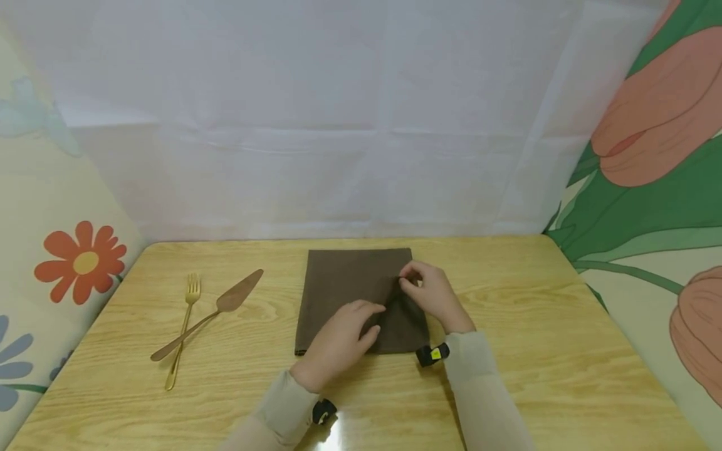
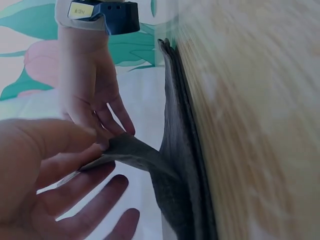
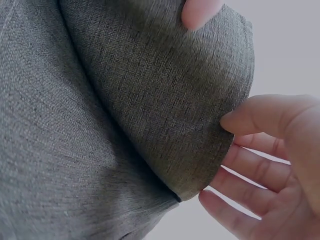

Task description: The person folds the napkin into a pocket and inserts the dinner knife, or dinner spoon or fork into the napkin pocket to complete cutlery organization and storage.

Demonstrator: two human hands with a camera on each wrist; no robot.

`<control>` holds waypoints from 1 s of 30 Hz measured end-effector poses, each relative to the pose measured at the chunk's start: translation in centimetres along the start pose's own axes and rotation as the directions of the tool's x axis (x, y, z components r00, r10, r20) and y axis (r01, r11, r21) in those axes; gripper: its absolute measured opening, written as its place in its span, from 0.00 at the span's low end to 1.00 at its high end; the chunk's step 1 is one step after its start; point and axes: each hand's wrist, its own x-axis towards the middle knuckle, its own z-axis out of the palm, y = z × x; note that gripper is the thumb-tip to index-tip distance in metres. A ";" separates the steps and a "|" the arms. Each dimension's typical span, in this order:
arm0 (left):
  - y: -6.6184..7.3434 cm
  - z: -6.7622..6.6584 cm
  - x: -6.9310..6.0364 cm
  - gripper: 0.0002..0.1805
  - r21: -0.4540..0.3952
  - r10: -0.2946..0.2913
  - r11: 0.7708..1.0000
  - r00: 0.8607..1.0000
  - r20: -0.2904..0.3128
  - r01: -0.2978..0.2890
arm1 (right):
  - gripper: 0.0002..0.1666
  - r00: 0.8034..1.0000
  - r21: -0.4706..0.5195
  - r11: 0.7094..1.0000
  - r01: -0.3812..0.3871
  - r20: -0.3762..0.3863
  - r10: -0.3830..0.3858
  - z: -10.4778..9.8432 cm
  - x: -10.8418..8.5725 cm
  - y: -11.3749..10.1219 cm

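A dark brown folded cloth (image 1: 344, 275) lies on the table in front of me, with one flap (image 3: 165, 100) lifted at its right side. My right hand (image 1: 431, 291) pinches the edge of that flap between thumb and fingers, as the right wrist view shows up close. Over the cloth's lower middle is my left hand (image 1: 344, 338), thumb and index finger apart. Its fingers (image 2: 95, 200) are spread loosely beside the flap in the left wrist view. A fingertip (image 3: 200, 12) appears in front of the flap in the right wrist view; whether it touches is unclear.
Left of the cloth, a gold fork (image 1: 193, 291) and a copper-coloured cake server (image 1: 239, 291) lie crossed on the wooden table (image 1: 524, 300). A white sheet (image 1: 338, 125) hangs behind the table, and flower-patterned fabric (image 1: 660, 207) borders both sides.
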 end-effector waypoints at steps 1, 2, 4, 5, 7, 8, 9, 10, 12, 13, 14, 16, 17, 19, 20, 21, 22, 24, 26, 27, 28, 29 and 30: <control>-0.2 0.0 0.1 0.17 -0.018 -0.010 1.000 1.000 -0.023 0.010 | 0.02 1.000 0.003 1.000 0.002 -0.001 -0.002 0.0 0.0 0.0; -0.3 0.0 0.2 0.15 -0.040 -0.021 0.999 0.999 -0.047 0.019 | 0.02 1.000 0.008 1.000 0.005 -0.003 -0.005 0.0 0.1 0.0; -0.6 -0.1 0.3 0.13 -0.085 -0.047 0.996 0.995 -0.091 0.039 | 0.02 1.000 0.015 1.000 0.012 -0.006 -0.012 0.0 0.2 0.1; -0.7 0.0 0.4 0.12 -0.104 -0.058 0.993 0.992 -0.113 0.046 | 0.03 1.000 0.019 1.000 0.017 -0.009 -0.017 -0.1 0.2 0.2; -1.0 0.0 0.7 0.10 -0.132 -0.074 0.990 0.985 -0.159 0.053 | 0.04 1.000 0.028 0.999 0.022 -0.019 -0.022 -0.1 0.3 0.5; -1.1 -0.1 0.8 0.10 -0.148 -0.080 0.988 0.980 -0.180 0.053 | 0.04 0.999 0.027 0.999 0.021 -0.027 -0.021 -0.1 0.3 0.7; -1.2 -0.1 0.9 0.10 -0.155 -0.081 0.987 0.976 -0.200 0.050 | 0.04 0.999 0.031 0.999 0.014 -0.033 -0.013 -0.1 0.3 0.9; -1.4 -0.1 1.1 0.10 -0.157 -0.081 0.986 0.972 -0.219 0.047 | 0.05 0.999 0.035 0.999 0.006 -0.040 -0.004 -0.1 0.3 1.1; -1.7 -0.2 1.4 0.11 -0.155 -0.077 0.987 0.965 -0.252 0.038 | 0.07 0.999 0.050 0.999 -0.019 -0.050 0.021 -0.2 0.3 1.5; -1.8 -0.3 1.5 0.13 -0.154 -0.074 0.987 0.961 -0.265 0.034 | 0.08 0.998 0.059 0.998 -0.036 -0.053 0.039 -0.3 0.4 1.7; -1.9 -0.4 1.6 0.15 -0.157 -0.072 0.987 0.959 -0.274 0.030 | 0.09 0.997 0.068 0.996 -0.054 -0.055 0.058 -0.3 0.4 2.0; -2.2 -0.7 1.8 0.18 -0.159 -0.067 0.987 0.956 -0.286 0.021 | 0.11 0.995 0.086 0.993 -0.079 -0.057 0.084 -0.5 0.5 2.4; -2.4 -0.9 1.9 0.20 -0.158 -0.062 0.987 0.954 -0.293 0.016 | 0.13 0.994 0.091 0.992 -0.090 -0.055 0.095 -0.6 0.6 2.6; -2.7 -1.4 2.1 0.23 -0.152 -0.048 0.988 0.952 -0.301 0.002 | 0.16 0.992 0.102 0.989 -0.105 -0.052 0.111 -0.7 1.0 2.9; -2.9 -1.6 2.2 0.24 -0.149 -0.041 0.989 0.952 -0.305 -0.005 | 0.17 0.992 0.100 0.989 -0.108 -0.049 0.113 -0.8 1.2 3.1; -3.1 -1.8 2.3 0.25 -0.144 -0.034 0.989 0.951 -0.307 -0.012 | 0.18 0.992 0.100 0.989 -0.110 -0.043 0.115 -0.9 1.5 3.2; -3.3 -2.0 2.4 0.26 -0.141 -0.027 0.990 0.950 -0.310 -0.018 | 0.19 0.992 0.098 0.989 -0.115 -0.034 0.118 -0.9 1.8 3.2; -3.8 -2.4 2.5 0.27 -0.138 -0.016 0.990 0.951 -0.310 -0.028 | 0.21 0.992 0.084 0.989 -0.124 -0.010 0.125 -1.0 2.3 3.3; -4.2 -2.8 2.6 0.28 -0.148 -0.016 0.989 0.954 -0.299 -0.030 | 0.21 0.991 0.054 0.989 -0.137 0.018 0.136 -1.1 2.9 3.2; -4.4 -2.9 2.6 0.28 -0.155 -0.017 0.988 0.956 -0.293 -0.030 | 0.22 0.990 0.035 0.990 -0.136 0.031 0.135 -1.0 3.1 3.2; -4.7 -3.1 2.6 0.29 -0.163 -0.020 0.986 0.958 -0.285 -0.027 | 0.21 0.990 0.015 0.991 -0.133 0.043 0.132 -1.0 3.4 3.2; -5.0 -3.3 2.6 0.29 -0.168 -0.024 0.985 0.961 -0.275 -0.024 | 0.21 0.991 -0.005 0.992 -0.123 0.053 0.123 -0.9 3.8 3.1; -5.2 -3.5 2.6 0.30 -0.177 -0.027 0.984 0.965 -0.262 -0.020 | 0.20 0.992 -0.023 0.994 -0.107 0.060 0.109 -0.8 4.1 3.1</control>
